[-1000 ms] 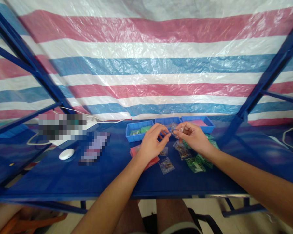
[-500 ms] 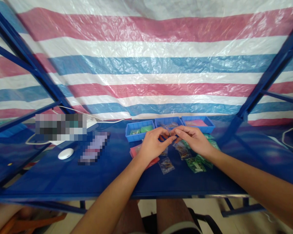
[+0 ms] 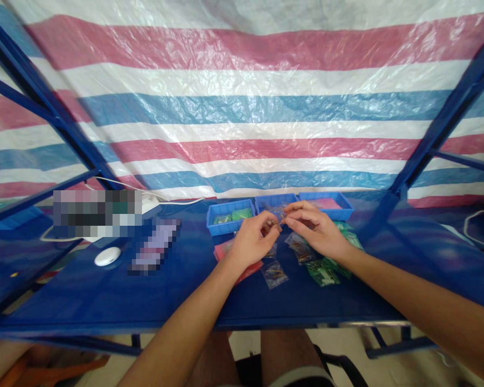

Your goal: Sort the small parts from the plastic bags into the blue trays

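Note:
My left hand (image 3: 253,241) is closed, its thumb and fingers pinched on something small that I cannot make out. Close beside it, the thumb and index finger of my right hand (image 3: 318,230) pinch at the same spot, the fingertips nearly meeting. Below the hands lie small clear bags with thin brass-coloured parts, one bag (image 3: 275,274) in front and another bag (image 3: 300,248) under my right hand. Pink bags (image 3: 248,271) lie partly under my left wrist. Green circuit boards in clear bags (image 3: 324,272) lie by my right wrist.
Behind the hands stand three blue bins: a left bin (image 3: 230,228) with green pieces, a middle bin (image 3: 266,202) with clear bags, and a right bin (image 3: 344,203) with pink bags. A white rounded case (image 3: 107,256) and a blurred phone-shaped object (image 3: 156,244) lie left.
My fingertips have shifted slightly left and lower. My right fingers have drawn a little apart from the left, which has curled further closed.

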Motion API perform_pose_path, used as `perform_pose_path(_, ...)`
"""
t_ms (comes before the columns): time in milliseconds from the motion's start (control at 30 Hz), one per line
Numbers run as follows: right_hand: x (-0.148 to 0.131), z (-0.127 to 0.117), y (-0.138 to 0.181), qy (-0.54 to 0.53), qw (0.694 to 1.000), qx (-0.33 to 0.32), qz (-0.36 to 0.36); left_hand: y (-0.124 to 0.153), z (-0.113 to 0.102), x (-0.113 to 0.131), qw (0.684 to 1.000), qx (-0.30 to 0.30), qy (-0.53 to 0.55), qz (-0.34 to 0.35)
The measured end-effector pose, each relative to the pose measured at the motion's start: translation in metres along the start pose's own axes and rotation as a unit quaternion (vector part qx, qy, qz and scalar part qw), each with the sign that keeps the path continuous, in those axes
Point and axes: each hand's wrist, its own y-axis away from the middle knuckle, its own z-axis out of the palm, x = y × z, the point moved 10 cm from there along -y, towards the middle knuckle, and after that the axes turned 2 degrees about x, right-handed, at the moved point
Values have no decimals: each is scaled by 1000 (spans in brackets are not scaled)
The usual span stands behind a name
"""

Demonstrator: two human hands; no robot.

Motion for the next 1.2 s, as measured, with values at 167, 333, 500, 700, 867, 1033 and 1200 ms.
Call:
perform_pose_path(167,-4,4,1,-19,999,-25,3,1,4,-6,999,-6,44,-10)
perform_pose_path(333,22,-19,-4,-13,997,60,45,-1,-9,-14,999,46,8,-15)
perform_pose_path(500,27,-42,-9,34,992,123,10,0,-9,-8,993,24,-114,19)
perform_pose_path(700,4,-41,-8,235,962,112,-78,10,10,8,976,-92,-161,114)
perform_pose_path(867,15,-24,-7,375,921,39,-100,13,9,3,970,-148,-149,119)
perform_pose_path(1033,16,-21,-7,366,924,21,-108,11,8,-2,971,-181,-120,97)
perform_pose_path(1200,14,-21,-7,351,930,25,-110,11,11,-8,977,-185,-87,57)
